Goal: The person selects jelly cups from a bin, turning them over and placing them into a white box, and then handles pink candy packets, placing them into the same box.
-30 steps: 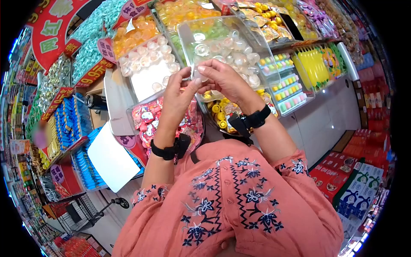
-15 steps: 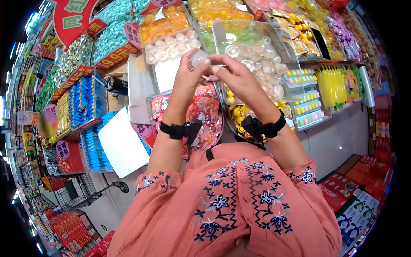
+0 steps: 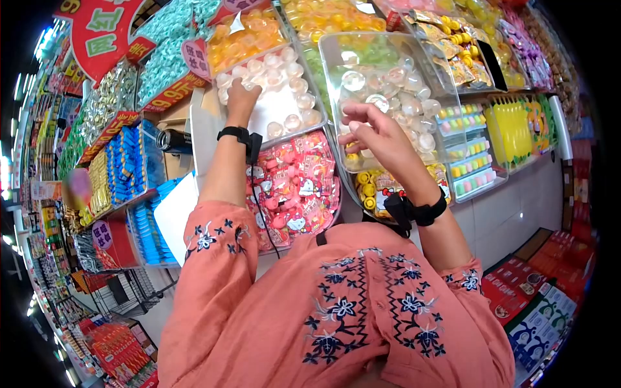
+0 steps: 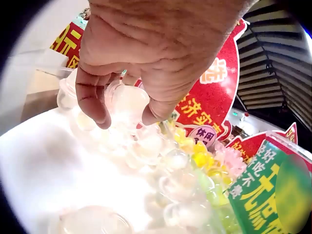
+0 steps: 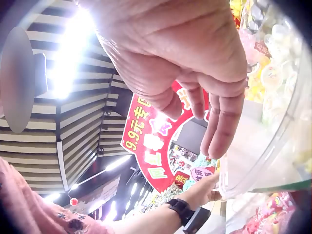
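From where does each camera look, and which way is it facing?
Head: on the head, facing forward and down at the left hand, right hand, pink shirt and white tray.
Left wrist: faces along the left hand, fingers around a clear cup.
Right wrist: faces past the right hand toward the ceiling; the left forearm shows.
Head and right wrist share the arched red sign.

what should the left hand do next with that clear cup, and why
Probably settle the clear cup beside its neighbours and let go: the left hand has thumb and fingers on either side of it, similar cups sit close by, and the tray shows bare white base near them.
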Available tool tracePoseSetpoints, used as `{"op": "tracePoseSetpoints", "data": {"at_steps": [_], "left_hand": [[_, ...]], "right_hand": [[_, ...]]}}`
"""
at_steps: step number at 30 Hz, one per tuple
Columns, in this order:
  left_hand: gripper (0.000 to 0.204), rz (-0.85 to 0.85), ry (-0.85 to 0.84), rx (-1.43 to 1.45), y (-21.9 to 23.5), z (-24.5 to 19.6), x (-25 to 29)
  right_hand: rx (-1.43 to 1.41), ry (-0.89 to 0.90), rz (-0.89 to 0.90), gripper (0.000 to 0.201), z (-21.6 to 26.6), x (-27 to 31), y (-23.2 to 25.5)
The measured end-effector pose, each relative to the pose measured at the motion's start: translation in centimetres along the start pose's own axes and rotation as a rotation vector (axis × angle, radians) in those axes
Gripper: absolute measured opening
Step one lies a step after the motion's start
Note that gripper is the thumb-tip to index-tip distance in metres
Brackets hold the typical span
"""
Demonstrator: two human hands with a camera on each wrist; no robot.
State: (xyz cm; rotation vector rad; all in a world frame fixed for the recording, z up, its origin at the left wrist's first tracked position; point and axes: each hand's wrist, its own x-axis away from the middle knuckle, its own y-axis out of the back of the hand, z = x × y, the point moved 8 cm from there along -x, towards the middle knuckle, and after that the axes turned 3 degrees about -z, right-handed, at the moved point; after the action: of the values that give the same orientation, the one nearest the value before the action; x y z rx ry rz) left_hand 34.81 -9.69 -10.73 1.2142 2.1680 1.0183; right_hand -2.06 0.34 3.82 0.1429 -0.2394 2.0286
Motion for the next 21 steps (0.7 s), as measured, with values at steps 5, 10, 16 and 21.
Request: {"op": "tracePoseSetpoints", "data": {"at_steps": [5,10,16,21], "left_hand": [[0.066,-0.071,-0.129,-0.145,-0.1,-0.1,-2.6],[0.059,-0.266,-0.345,-0.345,-0.7,0.6,-4.0],[0.056,-0.025,-0.08,-0.118,-1.7,3.6,-6.4],[0.055,-0.016,-0.129,-0.257,-1.0,2.0,-4.5]], "right_hand": [[-0.006,-0.049,-0.013,0.04,-1.6,0.0,0.9],[-0.019,-0.078,-0.008,0.039,-2.2,0.1,1.1],[-0.014,-0.096,0.002,0.04,-2.4,0.2,1.0],[0.0,-0.097,0.02,0.041,-2.9,0.2,1.0]]}}
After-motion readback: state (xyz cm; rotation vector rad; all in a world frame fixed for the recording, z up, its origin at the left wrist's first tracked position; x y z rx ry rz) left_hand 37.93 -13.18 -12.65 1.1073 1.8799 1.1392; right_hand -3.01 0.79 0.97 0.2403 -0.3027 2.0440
